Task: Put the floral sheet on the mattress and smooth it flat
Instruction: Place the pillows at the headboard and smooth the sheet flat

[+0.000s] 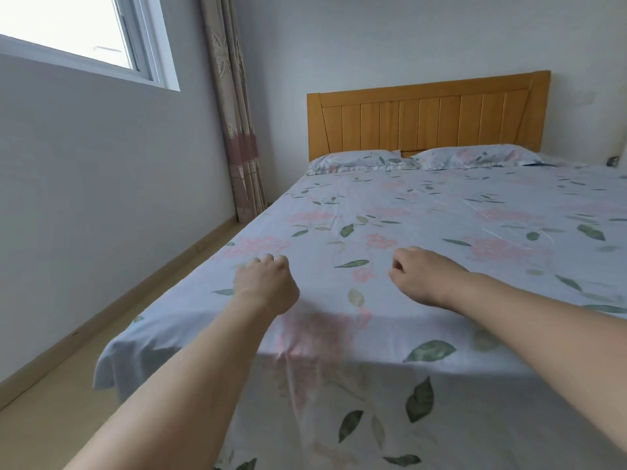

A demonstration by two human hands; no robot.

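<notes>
Pale, plain walls close in the room. A white-framed window high on the left wall lets in bright daylight. In the far corner hangs a patterned curtain, beige with a pink band low down, reaching the floor. A wooden headboard with upright slats stands against the back wall. A light tan floor and matching skirting board run along the bed's left edge.

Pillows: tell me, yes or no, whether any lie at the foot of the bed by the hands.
No: both pillows lie at the far end against the wooden headboard.
</notes>
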